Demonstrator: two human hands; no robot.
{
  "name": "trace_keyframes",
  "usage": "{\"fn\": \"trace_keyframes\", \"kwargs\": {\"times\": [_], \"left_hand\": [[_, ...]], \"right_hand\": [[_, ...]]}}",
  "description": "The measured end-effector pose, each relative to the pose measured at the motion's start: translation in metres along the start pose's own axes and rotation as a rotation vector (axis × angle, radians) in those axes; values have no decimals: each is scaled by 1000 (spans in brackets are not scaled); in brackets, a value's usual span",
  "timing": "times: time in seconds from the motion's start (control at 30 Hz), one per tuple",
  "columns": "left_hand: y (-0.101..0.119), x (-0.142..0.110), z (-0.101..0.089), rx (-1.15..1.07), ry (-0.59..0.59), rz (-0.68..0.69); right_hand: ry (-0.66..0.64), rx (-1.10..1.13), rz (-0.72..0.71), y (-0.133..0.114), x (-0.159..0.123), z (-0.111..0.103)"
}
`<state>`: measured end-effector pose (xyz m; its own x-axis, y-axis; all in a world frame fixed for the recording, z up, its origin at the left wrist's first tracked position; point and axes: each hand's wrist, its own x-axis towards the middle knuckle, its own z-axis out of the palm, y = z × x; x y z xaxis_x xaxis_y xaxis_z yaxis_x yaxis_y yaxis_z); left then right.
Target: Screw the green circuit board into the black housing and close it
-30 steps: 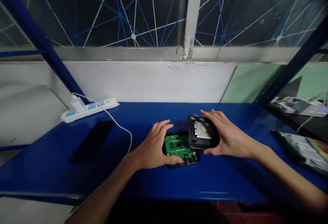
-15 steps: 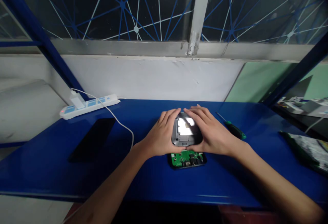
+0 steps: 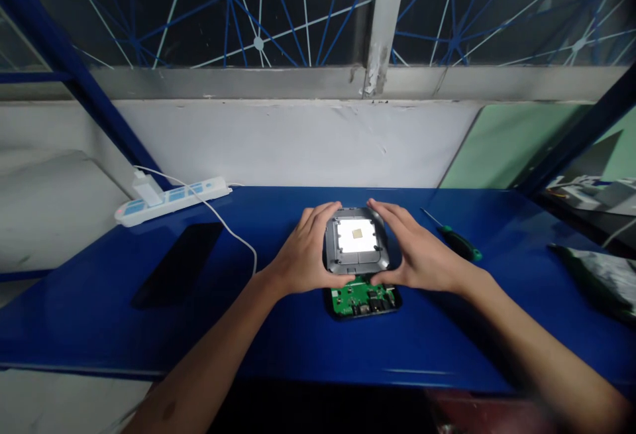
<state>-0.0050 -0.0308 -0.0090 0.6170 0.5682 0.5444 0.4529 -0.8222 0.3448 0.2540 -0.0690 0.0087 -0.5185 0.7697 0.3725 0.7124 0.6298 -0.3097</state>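
A square plastic cover point(image 3: 360, 262) with rounded corners is held up with its inner side toward me, a bright metal plate point(image 3: 356, 235) with a small tan pad at its middle. My left hand point(image 3: 305, 255) grips the cover's left side, fingers at the far edge and thumb at the near edge. On the right side my right hand point(image 3: 417, 252) is curved round it in the same way, fingertips and thumb at its edges. Under and in front of the cover lies a green circuit board point(image 3: 342, 299) in a black lower case point(image 3: 342, 317), its far part hidden.
A screwdriver point(image 3: 460, 243) with a green and black handle lies right of my right hand. At the left are a flat black object point(image 3: 179, 265), a white cable point(image 3: 226, 225) and a power strip point(image 3: 173, 201) with a plug. A plastic packet point(image 3: 599, 278) lies far right on the blue table point(image 3: 288, 348).
The cover, first in my right hand alone, has moved left over the board, and my left hand has left the lower case to grip it too. It now tilts more toward me.
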Motion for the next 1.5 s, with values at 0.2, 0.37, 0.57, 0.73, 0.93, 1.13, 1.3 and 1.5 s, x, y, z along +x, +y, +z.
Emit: {"fn": "trace_keyframes", "kwargs": {"times": [0.2, 0.37, 0.57, 0.73, 0.93, 1.13, 1.3, 1.5], "left_hand": [[4, -1, 3, 72, 49, 42], [6, -3, 3, 90, 56, 41], [6, -4, 1, 112, 47, 47], [4, -5, 1, 111, 30, 36], [2, -5, 2, 114, 29, 43], [2, -3, 2, 194, 11, 55], [6, 0, 6, 253, -9, 107], [17, 2, 8, 318, 29, 165]], "right_hand": [[76, 15, -28, -1, -1, 5], [108, 37, -43, 0, -1, 8], [107, 33, -43, -2, -2, 7], [121, 29, -50, -2, -2, 7], [135, 8, -58, -3, -2, 7], [158, -97, -90, -10, -1, 8], [182, -146, -164, -15, 0, 14], [196, -168, -210, -19, -1, 14]]}}
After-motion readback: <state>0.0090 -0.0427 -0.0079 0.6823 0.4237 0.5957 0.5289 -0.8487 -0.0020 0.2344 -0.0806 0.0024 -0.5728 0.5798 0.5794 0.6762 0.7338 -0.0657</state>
